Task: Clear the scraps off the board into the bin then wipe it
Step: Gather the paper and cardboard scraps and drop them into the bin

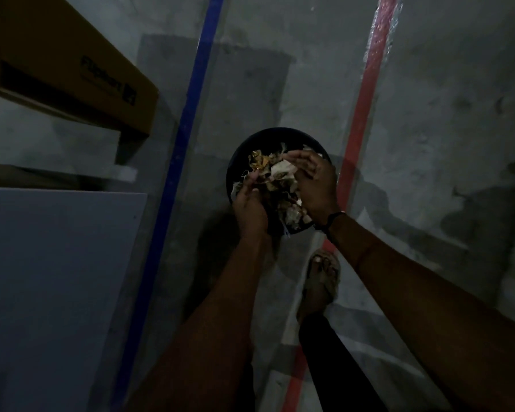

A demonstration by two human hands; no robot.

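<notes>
Bin (260, 138), round and black, stands on the grey concrete floor (428, 114) directly under my hands. Scraps (275, 171), papery and crumpled, pale and golden-brown, are bunched between my palms above its mouth; whether more lie inside I cannot tell. My left hand (249, 208) cups them from seven o'clock, fingers curled; my right hand (315, 188) curls over them from three o'clock. A blue tape line (185, 126) runs past at nine o'clock, a red one (366, 99) at two o'clock. A cardboard box (72, 55) sits at ten o'clock, a pale flat panel (51, 278) at eight o'clock, my sandalled foot (321, 281) at six o'clock.
</notes>
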